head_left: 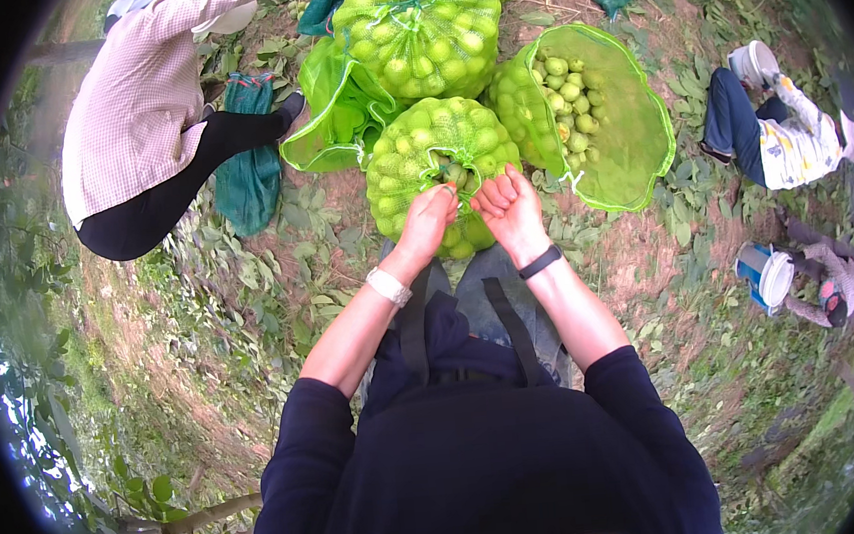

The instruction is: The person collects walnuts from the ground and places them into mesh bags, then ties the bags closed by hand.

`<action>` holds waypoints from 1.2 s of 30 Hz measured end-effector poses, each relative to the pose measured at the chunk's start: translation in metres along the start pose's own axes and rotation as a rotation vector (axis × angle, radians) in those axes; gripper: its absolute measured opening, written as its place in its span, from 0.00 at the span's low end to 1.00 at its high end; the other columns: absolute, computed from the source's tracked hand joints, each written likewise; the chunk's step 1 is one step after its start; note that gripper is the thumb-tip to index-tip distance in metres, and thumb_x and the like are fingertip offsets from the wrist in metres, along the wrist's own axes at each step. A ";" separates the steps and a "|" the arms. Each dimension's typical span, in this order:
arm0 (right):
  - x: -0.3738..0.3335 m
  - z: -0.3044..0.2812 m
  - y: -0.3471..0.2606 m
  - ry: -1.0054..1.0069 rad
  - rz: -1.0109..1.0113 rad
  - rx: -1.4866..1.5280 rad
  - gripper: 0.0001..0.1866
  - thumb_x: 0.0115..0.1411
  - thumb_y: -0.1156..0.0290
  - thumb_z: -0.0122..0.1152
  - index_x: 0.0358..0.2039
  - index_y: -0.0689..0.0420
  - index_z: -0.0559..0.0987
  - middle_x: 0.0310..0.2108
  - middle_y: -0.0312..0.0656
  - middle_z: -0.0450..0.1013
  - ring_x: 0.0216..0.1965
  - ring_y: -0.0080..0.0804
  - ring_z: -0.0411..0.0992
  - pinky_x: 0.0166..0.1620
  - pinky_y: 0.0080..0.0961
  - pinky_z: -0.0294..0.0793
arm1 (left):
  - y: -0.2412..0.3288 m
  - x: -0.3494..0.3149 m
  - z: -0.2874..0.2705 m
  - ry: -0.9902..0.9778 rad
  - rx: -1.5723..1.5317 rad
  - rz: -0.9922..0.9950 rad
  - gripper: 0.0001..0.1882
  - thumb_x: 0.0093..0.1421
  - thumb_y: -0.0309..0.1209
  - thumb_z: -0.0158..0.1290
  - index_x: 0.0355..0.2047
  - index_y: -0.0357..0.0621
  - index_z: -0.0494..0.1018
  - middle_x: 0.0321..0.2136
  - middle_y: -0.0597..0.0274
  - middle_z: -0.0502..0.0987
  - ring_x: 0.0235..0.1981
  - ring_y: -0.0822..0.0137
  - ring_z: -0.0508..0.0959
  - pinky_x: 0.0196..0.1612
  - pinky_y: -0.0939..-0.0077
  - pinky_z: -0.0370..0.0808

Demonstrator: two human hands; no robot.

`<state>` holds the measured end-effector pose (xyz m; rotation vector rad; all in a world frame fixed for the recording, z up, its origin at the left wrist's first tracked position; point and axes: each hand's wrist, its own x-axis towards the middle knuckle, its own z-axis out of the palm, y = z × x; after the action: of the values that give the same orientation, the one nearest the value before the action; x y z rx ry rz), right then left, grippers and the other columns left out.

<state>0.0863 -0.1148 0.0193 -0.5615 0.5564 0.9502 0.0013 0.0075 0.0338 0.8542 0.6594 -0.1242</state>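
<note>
A bright green mesh bag (401, 165) packed with round green fruits stands right in front of my legs. Its mouth is gathered nearly closed by a light green drawstring (467, 159), leaving a small gap where a few fruits show. Both my hands are at the near side of this mouth. My left hand (427, 221) is closed, thumb and fingers pinched on the drawstring. Close beside it, my right hand (513, 216) has its fingers curled in on the cord, palm partly turned up. The thin cord is mostly hidden by the fingers.
Another full mesh bag (419, 42) stands just beyond. An open bag (626, 121) with loose fruits lies at right; a slack green bag (341, 123) is at left. Dark green net sacks (249, 166) lie about. A person (135, 119) bends at far left; others work at right beside buckets (775, 278).
</note>
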 end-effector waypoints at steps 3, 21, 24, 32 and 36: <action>-0.021 0.010 0.015 0.050 0.005 -0.049 0.24 0.62 0.61 0.32 0.07 0.48 0.52 0.07 0.31 0.46 0.10 0.24 0.45 0.27 0.26 0.57 | 0.000 -0.020 -0.002 0.002 0.202 0.044 0.15 0.60 0.32 0.36 0.16 0.45 0.59 0.13 0.74 0.55 0.16 0.80 0.54 0.20 0.84 0.53; 0.070 -0.140 -0.037 0.298 0.116 0.137 0.23 0.60 0.61 0.34 0.08 0.49 0.54 0.07 0.31 0.45 0.10 0.24 0.42 0.24 0.26 0.56 | -0.034 0.074 -0.144 0.772 -0.615 -0.267 0.14 0.57 0.32 0.32 0.14 0.51 0.54 0.08 0.72 0.49 0.09 0.74 0.47 0.19 0.78 0.53; 0.073 -0.134 -0.046 0.365 0.137 0.164 0.23 0.61 0.61 0.33 0.09 0.49 0.54 0.08 0.31 0.45 0.10 0.24 0.42 0.27 0.27 0.59 | -0.011 0.071 -0.120 0.568 -0.149 -0.223 0.16 0.59 0.35 0.34 0.14 0.50 0.54 0.09 0.72 0.50 0.10 0.75 0.49 0.17 0.79 0.54; 0.050 -0.013 -0.058 0.042 -0.168 -0.485 0.22 0.63 0.58 0.37 0.14 0.56 0.63 0.18 0.38 0.60 0.24 0.28 0.59 0.39 0.32 0.62 | 0.034 0.064 -0.010 -0.233 0.963 0.072 0.14 0.56 0.31 0.36 0.31 0.36 0.69 0.24 0.54 0.72 0.20 0.64 0.72 0.27 0.72 0.70; 0.043 0.010 -0.048 -0.121 -0.355 -0.936 0.26 0.63 0.57 0.34 0.19 0.62 0.73 0.34 0.44 0.71 0.39 0.31 0.67 0.44 0.28 0.62 | 0.006 0.077 0.007 -0.466 1.249 0.292 0.15 0.55 0.32 0.37 0.23 0.33 0.69 0.18 0.45 0.71 0.21 0.50 0.73 0.29 0.61 0.70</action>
<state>0.1497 -0.1057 0.0074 -1.3760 -0.1424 0.8594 0.0680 0.0176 -0.0039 2.0248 -0.0716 -0.4805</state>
